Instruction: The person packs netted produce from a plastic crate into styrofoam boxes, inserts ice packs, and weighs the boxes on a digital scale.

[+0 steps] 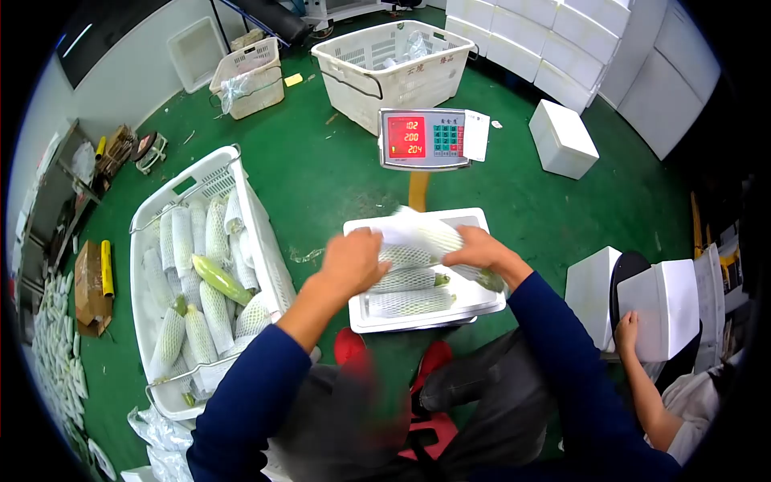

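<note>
Over the white foam box (357, 317), both hands hold a zucchini in a white foam net sleeve (438, 235), blurred by motion. My left hand (352, 261) is closed at its left end. My right hand (480, 249) grips the right part, where a green end shows beneath the fingers. Inside the box, several more netted zucchini (409, 303) lie side by side. The box stands on a scale, whose lit panel (426, 139) rises on a yellow post behind it.
On the left a large white basket (277, 265) holds several netted zucchini and a bare one (221, 279). Behind the scale stands another white basket (385, 88). A lone foam box (562, 138) sits on the green floor. At right, a co-worker's hand (626, 333) touches a foam box (662, 309).
</note>
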Demonstrator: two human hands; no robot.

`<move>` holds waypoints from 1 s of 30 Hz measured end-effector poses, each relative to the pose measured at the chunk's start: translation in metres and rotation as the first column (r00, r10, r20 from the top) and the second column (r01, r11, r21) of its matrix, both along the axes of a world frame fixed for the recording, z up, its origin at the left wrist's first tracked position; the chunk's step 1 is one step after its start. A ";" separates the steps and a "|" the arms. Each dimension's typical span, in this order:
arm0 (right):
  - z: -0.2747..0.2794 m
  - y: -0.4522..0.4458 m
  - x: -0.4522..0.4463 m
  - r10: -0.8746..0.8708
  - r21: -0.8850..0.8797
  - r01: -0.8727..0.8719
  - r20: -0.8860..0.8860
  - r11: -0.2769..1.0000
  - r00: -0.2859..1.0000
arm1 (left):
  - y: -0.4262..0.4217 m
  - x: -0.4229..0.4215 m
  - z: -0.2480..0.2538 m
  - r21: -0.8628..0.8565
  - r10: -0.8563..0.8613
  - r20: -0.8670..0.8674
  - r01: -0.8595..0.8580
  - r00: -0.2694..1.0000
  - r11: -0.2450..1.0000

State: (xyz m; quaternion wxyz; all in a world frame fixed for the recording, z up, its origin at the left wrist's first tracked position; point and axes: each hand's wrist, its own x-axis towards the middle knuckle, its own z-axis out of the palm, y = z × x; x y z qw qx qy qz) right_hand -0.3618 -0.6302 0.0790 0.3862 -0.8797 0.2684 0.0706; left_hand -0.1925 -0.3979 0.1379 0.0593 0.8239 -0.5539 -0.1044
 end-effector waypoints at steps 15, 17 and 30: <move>-0.129 0.024 0.009 -0.160 -0.701 -0.069 -0.256 0.710 0.953 | -0.053 0.012 -0.246 -0.031 0.038 -0.090 -0.041 0.995 0.999; -0.152 0.016 0.006 -0.080 -0.708 -0.105 -0.223 0.699 0.971 | -0.064 0.015 -0.248 0.248 -0.164 0.041 0.149 0.986 0.957; -0.001 0.022 0.010 0.366 -0.342 -0.435 -0.248 0.833 0.897 | -0.049 0.070 -0.123 -0.200 0.032 0.316 0.034 0.948 0.979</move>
